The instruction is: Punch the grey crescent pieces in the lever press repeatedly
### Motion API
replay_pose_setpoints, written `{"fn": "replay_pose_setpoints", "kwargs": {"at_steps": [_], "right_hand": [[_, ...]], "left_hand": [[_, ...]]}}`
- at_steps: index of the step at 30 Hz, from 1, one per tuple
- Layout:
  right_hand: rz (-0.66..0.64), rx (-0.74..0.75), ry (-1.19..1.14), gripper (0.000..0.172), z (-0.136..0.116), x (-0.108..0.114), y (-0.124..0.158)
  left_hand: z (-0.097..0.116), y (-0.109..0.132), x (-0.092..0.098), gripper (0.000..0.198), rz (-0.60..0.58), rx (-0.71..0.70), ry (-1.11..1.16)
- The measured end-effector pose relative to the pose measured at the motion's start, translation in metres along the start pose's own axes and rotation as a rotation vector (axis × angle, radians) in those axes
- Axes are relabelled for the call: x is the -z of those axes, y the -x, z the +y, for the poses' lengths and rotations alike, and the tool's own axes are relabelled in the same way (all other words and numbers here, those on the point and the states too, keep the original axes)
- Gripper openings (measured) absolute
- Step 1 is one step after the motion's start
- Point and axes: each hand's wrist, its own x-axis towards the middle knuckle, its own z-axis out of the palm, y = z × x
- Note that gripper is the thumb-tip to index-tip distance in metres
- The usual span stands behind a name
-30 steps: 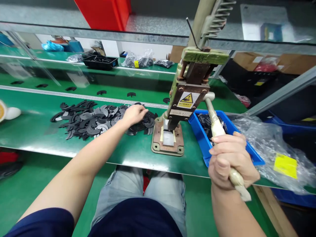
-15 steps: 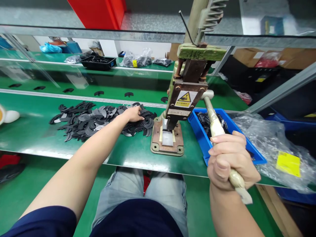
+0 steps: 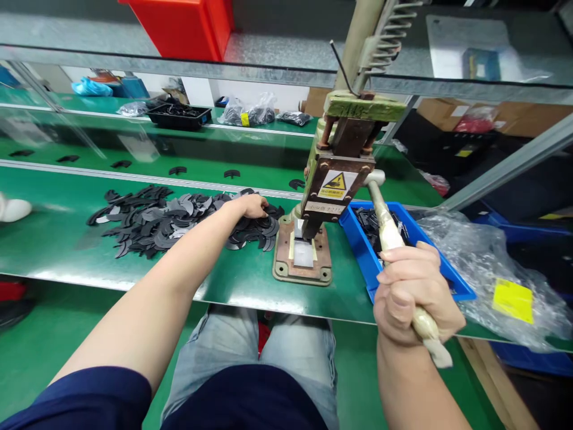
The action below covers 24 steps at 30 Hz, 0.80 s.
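Observation:
My left hand [image 3: 251, 206] rests on the right end of a spread heap of flat black crescent-shaped parts [image 3: 152, 218] on the green bench; its fingers curl down into the heap and hide what they pinch. My right hand [image 3: 414, 292] is wrapped in a fist round the pale lever handle [image 3: 385, 230] of a small hand press [image 3: 342, 173]. The handle slants down toward me. The press base [image 3: 302, 257] with a light pad stands between the heap and a blue bin [image 3: 367, 257] holding black pieces.
A crumpled clear plastic bag [image 3: 487, 257] with a yellow label [image 3: 513, 300] lies right of the bin. Behind the bench, single black parts [image 3: 179, 170] sit on a green belt. A black tray [image 3: 179, 113] and bagged parts are farther back, a red box [image 3: 188, 24] above.
My left hand slid a little to the right and back across the heap, toward the press. My right hand kept its grip on the lever, which hardly moved.

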Motion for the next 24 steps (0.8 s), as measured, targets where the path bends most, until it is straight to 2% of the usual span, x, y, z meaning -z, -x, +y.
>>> {"fn": "replay_pose_setpoints", "kwargs": {"at_steps": [4, 8, 11, 13, 15, 17, 21, 24], "right_hand": [[-0.012, 0.013, -0.020, 0.038, 0.000, 0.000, -0.001], [-0.010, 0.028, -0.036, 0.036, -0.001, -0.001, -0.002], [-0.012, 0.040, -0.043, 0.036, -0.001, -0.001, -0.002], [-0.016, 0.042, -0.042, 0.036, -0.001, -0.001, -0.001], [-0.020, 0.023, -0.039, 0.038, -0.001, -0.001, 0.000], [-0.006, 0.004, -0.038, 0.039, -0.001, -0.002, 0.001], [0.000, -0.014, -0.023, 0.040, -0.002, -0.001, 0.003], [-0.015, -0.028, -0.017, 0.038, -0.003, -0.001, 0.003]], "left_hand": [[0.008, -0.006, 0.004, 0.051, -0.018, 0.042, -0.024], [0.012, -0.005, 0.007, 0.031, -0.013, 0.039, -0.012], [0.011, 0.005, 0.009, 0.024, 0.021, 0.002, 0.018], [0.011, 0.018, 0.006, 0.027, 0.100, -0.034, 0.092], [0.017, 0.034, -0.001, 0.031, 0.205, -0.066, 0.266], [0.028, 0.051, -0.015, 0.034, 0.243, -0.075, 0.525], [0.059, 0.075, -0.046, 0.029, 0.133, -0.076, 0.962], [0.077, 0.079, -0.062, 0.035, 0.125, -0.144, 1.147]]}}
